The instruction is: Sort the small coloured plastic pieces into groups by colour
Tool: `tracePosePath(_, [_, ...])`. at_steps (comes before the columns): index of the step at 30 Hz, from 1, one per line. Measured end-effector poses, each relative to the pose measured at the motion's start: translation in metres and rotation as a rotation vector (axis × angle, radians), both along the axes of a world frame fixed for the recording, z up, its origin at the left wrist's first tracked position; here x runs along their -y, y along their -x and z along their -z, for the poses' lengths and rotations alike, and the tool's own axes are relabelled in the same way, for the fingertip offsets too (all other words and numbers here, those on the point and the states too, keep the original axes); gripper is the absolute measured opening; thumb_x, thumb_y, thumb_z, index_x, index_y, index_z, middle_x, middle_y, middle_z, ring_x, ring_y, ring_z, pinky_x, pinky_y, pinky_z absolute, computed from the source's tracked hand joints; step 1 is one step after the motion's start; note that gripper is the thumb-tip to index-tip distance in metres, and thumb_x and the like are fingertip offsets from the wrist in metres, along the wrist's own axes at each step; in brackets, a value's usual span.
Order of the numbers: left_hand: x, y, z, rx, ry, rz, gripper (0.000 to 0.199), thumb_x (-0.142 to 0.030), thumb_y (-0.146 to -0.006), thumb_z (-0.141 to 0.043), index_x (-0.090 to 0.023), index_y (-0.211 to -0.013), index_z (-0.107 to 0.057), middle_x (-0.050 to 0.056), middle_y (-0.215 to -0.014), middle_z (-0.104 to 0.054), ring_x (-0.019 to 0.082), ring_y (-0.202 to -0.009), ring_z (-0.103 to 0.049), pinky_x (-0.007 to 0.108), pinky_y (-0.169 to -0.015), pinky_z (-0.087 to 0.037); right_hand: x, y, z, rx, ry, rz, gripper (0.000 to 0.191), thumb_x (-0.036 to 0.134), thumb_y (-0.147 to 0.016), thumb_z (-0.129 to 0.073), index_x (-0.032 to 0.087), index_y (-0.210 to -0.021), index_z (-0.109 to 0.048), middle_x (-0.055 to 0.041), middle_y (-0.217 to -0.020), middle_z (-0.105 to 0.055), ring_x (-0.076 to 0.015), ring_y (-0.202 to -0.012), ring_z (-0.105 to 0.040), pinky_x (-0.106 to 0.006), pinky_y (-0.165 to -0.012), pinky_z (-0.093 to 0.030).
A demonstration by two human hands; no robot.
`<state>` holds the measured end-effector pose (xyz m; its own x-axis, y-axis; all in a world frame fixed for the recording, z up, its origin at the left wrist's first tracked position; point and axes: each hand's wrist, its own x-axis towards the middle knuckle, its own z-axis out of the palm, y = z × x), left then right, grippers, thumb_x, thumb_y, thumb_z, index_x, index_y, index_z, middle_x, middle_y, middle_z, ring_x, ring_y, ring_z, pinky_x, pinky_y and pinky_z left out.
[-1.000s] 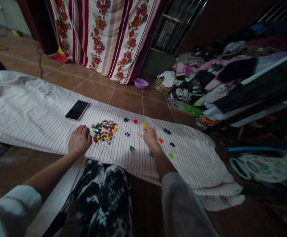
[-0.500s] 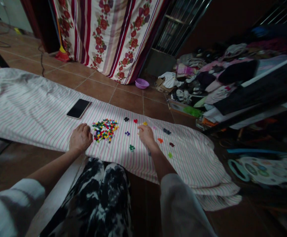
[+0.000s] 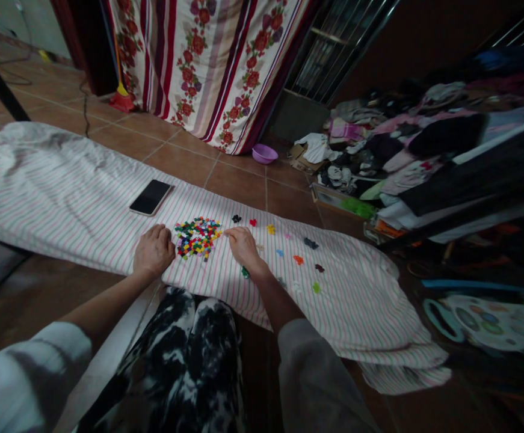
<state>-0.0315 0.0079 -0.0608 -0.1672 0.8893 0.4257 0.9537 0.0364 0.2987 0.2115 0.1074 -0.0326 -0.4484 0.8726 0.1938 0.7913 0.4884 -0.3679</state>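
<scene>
multicoloured, small, block-like pieces, probably plastic, form a loose pile on a white cloth with pink and grey-green stripes. the right hand is just beside the right edge of the pile, thumb and forefinger drawn close together; whether a piece sits between the tips cannot be told. the left hand rests palm down at the left edge of the pile, fingers loosely curled; its underside is hidden, so any hold cannot be told.

step in hand, as judged: taking single pieces from the pile by colour. recommended method:

1. select a piece at the right edge of the pile, where fewer neighbours crowd it.
2. pinch with the tips only, lightly; a hard squeeze could flick so small a piece away.
3. lift before moving sideways. the dark green cluster of pieces lies close by the right wrist and could be brushed.
4. set each piece beside its own colour: black cluster, red cluster, yellow cluster, orange cluster. preserve the gaps between clusters.
5. use the left hand as a fence; avoid dragging the cloth.
</scene>
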Motion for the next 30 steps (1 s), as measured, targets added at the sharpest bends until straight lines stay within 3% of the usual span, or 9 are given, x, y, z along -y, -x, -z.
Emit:
tracePosePath(5, [0.0,0.0,0.0,0.036,0.003,0.006,0.025,-0.019,-0.082,-0.045,-0.015,-0.1,-0.061,0.018,-0.123,-0.061,0.032,-0.12,-0.053,0.049,-0.1,-0.043,-0.002,0.012,0.005,0.01,-0.001,-0.039,0.037,0.007,-0.088,-0.044,0.021,-0.104,-0.073,-0.0051,-0.108,-0.071,-0.0197,-0.104,-0.055,-0.034,-0.098,-0.038])
tracePosePath(17, [-0.001,0.001,0.002,-0.007,0.011,0.006,0.022,-0.02,-0.083,-0.044,-0.015,-0.098,-0.059,0.017,-0.117,-0.061,0.03,-0.116,-0.054,0.044,-0.098,-0.043,-0.01,0.022,0.007,0.141,0.047,0.082,0.035,0.014,-0.092,-0.046,0.019,-0.117,-0.069,-0.0097,-0.109,-0.067,-0.0225,-0.107,-0.051,-0.03,-0.095,-0.038])
tracePosePath(30, [0.0,-0.001,0.001,0.024,-0.005,-0.005,0.024,-0.02,-0.082,-0.045,-0.016,-0.1,-0.06,0.018,-0.122,-0.06,0.031,-0.121,-0.052,0.046,-0.1,-0.042,-0.007,0.026,0.003,0.164,0.02,0.091,0.026,0.016,-0.092,-0.049,0.02,-0.106,-0.07,-0.0097,-0.105,-0.066,-0.0227,-0.105,-0.05,-0.032,-0.096,-0.038])
